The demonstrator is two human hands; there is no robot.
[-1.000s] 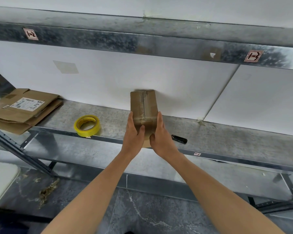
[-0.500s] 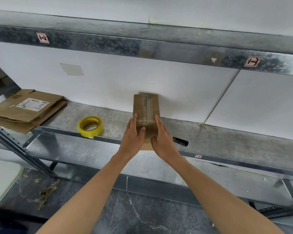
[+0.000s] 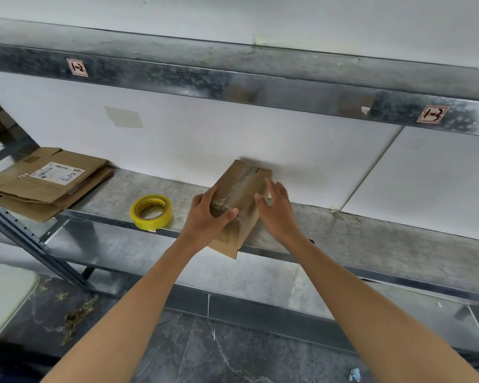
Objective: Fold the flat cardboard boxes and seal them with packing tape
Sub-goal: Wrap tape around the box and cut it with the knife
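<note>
Box (image 3: 242, 189) on shelf (image 3: 371, 230), near end poking over the edge | long axis 7-to-1 o'clock, taped seam up | left hand (image 3: 205, 217) clamps the near corner, thumb on top, likely steadying it | right hand (image 3: 277, 214) at 3 o'clock, fingers straight and apart | tape roll (image 3: 150, 221) at 9 o'clock.

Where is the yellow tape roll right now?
Head view, left of centre: the yellow tape roll lies flat near the front edge of the metal shelf, between the flat cardboard stack and the box that the left hand grips.
</note>
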